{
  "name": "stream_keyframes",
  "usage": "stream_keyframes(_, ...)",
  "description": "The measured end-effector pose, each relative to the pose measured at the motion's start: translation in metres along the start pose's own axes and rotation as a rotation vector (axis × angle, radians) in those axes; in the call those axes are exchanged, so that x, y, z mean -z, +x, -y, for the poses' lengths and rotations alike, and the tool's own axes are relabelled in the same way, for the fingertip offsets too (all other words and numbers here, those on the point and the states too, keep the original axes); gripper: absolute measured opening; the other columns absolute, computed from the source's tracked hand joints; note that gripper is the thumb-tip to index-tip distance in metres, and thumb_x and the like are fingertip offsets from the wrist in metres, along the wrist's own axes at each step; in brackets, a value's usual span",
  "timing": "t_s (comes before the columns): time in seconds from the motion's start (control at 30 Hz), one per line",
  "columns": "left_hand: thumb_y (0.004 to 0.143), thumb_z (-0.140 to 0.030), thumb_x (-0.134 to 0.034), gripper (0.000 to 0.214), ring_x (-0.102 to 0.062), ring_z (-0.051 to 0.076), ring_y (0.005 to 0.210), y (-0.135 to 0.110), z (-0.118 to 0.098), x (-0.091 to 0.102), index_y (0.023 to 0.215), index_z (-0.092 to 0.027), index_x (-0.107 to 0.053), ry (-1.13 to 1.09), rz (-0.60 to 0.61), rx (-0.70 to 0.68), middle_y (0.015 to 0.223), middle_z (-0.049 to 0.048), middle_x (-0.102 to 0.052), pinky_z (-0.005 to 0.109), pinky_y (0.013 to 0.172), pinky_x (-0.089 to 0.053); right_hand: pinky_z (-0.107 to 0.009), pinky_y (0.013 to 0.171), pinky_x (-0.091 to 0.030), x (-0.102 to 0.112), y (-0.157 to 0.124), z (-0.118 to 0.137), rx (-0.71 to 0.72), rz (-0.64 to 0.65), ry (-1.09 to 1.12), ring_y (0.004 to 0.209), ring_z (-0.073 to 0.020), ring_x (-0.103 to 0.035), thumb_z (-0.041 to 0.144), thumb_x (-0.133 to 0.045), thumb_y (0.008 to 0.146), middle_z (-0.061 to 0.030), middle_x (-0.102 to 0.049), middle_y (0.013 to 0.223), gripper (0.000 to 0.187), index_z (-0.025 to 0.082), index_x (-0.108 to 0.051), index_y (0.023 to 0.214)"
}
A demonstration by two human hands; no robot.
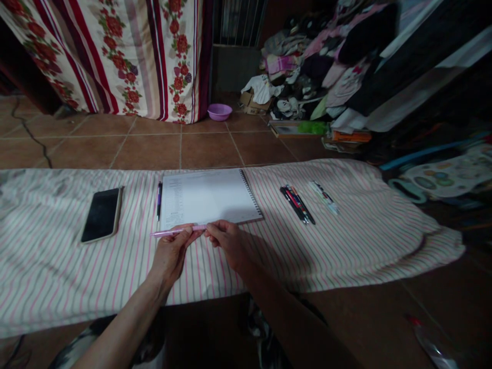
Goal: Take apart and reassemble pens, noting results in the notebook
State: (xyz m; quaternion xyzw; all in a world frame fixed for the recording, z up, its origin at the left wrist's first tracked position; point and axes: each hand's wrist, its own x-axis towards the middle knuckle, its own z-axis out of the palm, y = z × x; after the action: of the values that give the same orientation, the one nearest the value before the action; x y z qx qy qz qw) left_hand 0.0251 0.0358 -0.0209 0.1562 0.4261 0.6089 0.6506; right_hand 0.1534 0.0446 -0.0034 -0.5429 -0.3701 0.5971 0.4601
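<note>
Forearms point(126, 312) lie nearest. Left hand point(172, 249) grips the pink pen point(166, 233); right hand point(228, 240) pinches its 3 o'clock end. Pen axis: 9-to-3 o'clock, near the 6 o'clock edge of the notebook point(209, 197).

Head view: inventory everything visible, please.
Striped cloth: 1, whitish, pink, grey, foreground
Notebook: 1, white, mid-cloth
Pink pen: 1, pink, notebook's near edge
Dark pen: 1, black and purple, left of notebook
Phone: 1, black screen, pale case, far left
Pen cluster: several, mostly dark, right of notebook
Whitish pen-like items: count unclear, farther right
Curtain: 1, white and red, back left
Basin: 1, purple, back centre
Box: 1, brown, right of basin
Clothes pile: 1, mixed colours, back right
Tiled floor: 1, brown, beneath
Left hand: 1, on pink pen
Right hand: 1, on pink pen
</note>
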Motion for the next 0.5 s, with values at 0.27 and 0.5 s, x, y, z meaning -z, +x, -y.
stream_keyframes(0.27,0.060,-0.012,-0.075,0.014,-0.067,0.017,0.074,-0.0008,-0.0006,-0.0005,0.071,-0.007,-0.068,0.009,0.000,-0.002,0.071,0.0068,-0.069,0.032,0.086,-0.052,-0.021,0.050,-0.037,0.0004,-0.0004,-0.0018,0.021,0.007,0.050,0.049,-0.0067,-0.045,0.029,-0.063,0.064,0.0021,-0.056,0.055,0.016,0.014,-0.059,0.062)
stream_keyframes(0.5,0.059,-0.012,-0.076,0.015,-0.067,0.016,0.072,-0.0008,-0.0022,-0.0017,0.070,-0.007,-0.068,0.005,0.003,-0.008,0.070,0.0061,-0.069,0.031,0.085,-0.052,-0.021,0.050,-0.039,0.0013,0.0014,-0.0055,-0.012,0.015,0.039,0.054,-0.0083,-0.051,0.035,-0.064,0.066,-0.0006,-0.061,0.063,0.022,0.014,-0.061,0.070)
